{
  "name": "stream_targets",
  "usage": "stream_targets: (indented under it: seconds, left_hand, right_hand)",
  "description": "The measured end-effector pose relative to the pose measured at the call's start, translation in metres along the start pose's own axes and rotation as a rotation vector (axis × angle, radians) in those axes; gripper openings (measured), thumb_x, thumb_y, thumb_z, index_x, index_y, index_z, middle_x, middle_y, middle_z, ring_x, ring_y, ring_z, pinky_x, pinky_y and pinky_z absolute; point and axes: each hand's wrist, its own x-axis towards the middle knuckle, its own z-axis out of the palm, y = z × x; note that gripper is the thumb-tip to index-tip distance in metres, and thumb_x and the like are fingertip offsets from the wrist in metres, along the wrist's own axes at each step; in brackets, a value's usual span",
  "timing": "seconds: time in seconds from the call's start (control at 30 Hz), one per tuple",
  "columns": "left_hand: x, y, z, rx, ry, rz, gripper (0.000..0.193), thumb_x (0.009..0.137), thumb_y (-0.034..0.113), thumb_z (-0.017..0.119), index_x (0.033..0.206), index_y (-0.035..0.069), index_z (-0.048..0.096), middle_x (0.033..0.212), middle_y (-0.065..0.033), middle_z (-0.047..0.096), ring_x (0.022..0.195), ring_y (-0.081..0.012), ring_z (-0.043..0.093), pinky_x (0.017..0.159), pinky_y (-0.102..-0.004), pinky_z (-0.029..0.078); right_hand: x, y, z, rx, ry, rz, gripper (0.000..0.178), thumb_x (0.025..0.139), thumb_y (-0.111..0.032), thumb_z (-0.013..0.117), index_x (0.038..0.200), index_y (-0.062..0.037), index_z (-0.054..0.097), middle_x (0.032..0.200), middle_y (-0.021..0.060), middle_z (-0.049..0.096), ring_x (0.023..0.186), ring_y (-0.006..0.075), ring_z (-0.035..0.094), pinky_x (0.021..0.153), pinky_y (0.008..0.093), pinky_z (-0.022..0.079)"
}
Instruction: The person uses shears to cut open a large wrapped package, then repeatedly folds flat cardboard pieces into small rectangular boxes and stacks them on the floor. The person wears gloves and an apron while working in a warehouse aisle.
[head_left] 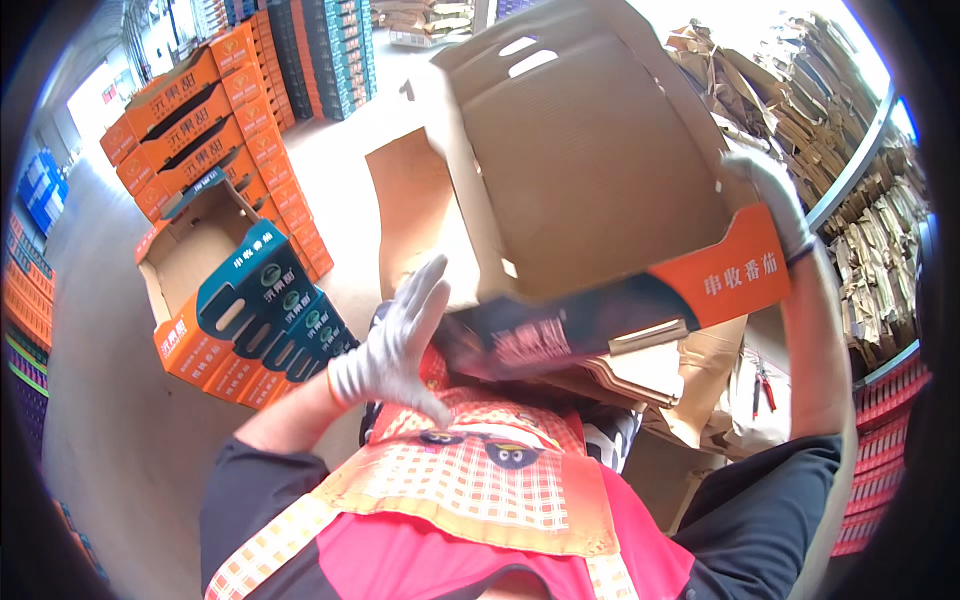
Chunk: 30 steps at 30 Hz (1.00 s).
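Note:
In front of me an open cardboard box (600, 180), plain brown inside with dark teal and orange outer walls, is held up tilted. My right hand (768, 192), in a pale glove, grips its right wall near the orange corner; the fingertips are partly hidden and blurred. My left hand (400, 340), also gloved, is spread beside the box's near left corner, with nothing in it. Next to the box's left side stands a curved cardboard flap (408, 200), orange on its outer edge; whether it belongs to the box I cannot tell.
To the left rises a stack of teal and orange boxes (250, 270), with taller orange stacks (220, 130) behind. Flat cardboard sheets (640, 372) lie under the held box. Red-handled pliers (765, 390), flattened cardboard piles (790, 100) and red crates (880, 440) are at right.

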Motion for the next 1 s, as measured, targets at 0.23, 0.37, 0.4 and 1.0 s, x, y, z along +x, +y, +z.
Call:
stream_targets:
  seconds: [0.23, 0.37, 0.4, 1.0]
  left_hand:
    - [0.120, -0.019, -0.024, 0.082, -0.057, 0.061, 0.096, 0.064, 0.035, 0.086, 0.143, 0.011, 0.038, 0.144, -0.0246, 0.038, 0.132, -0.0431, 0.038, 0.108, -0.0453, 0.035]
    - [0.186, 0.004, 0.002, 0.084, -0.195, 0.062, 0.070, 0.064, 0.034, 0.082, 0.124, 0.009, 0.055, 0.115, -0.0158, 0.058, 0.106, -0.0378, 0.056, 0.090, -0.0435, 0.046]
    - [0.190, 0.014, 0.012, 0.156, -0.112, 0.100, 0.064, 0.065, 0.035, 0.081, 0.118, 0.008, 0.059, 0.110, -0.0154, 0.060, 0.099, -0.0363, 0.059, 0.085, -0.0428, 0.048]
    - [0.175, 0.031, 0.133, -0.763, 0.385, -0.329, 0.143, 0.053, 0.056, 0.086, 0.148, -0.006, -0.001, 0.147, -0.0322, 0.017, 0.138, -0.0488, 0.020, 0.115, -0.0484, 0.017]
  right_hand:
    - [-0.011, 0.234, 0.052, 0.085, 0.093, 0.233, 0.022, 0.091, -0.020, 0.062, 0.102, -0.0013, 0.063, 0.092, 0.0078, 0.066, 0.082, 0.0174, 0.064, 0.075, 0.0292, 0.054]
    - [-0.010, 0.216, 0.046, 0.099, 0.167, 0.087, 0.019, 0.095, -0.017, 0.057, 0.103, -0.0014, 0.063, 0.095, 0.0084, 0.066, 0.086, 0.0172, 0.064, 0.079, 0.0295, 0.053]
    - [-0.010, 0.189, 0.036, 0.082, 0.190, 0.013, 0.019, 0.096, -0.016, 0.055, 0.104, -0.0014, 0.063, 0.096, 0.0086, 0.066, 0.087, 0.0171, 0.064, 0.080, 0.0296, 0.053]
    - [-0.062, -0.064, 0.088, -0.585, -0.112, -0.060, 0.014, 0.076, -0.013, 0.059, 0.075, -0.0055, 0.048, 0.067, 0.0029, 0.049, 0.061, 0.0133, 0.048, 0.057, 0.0304, 0.043]
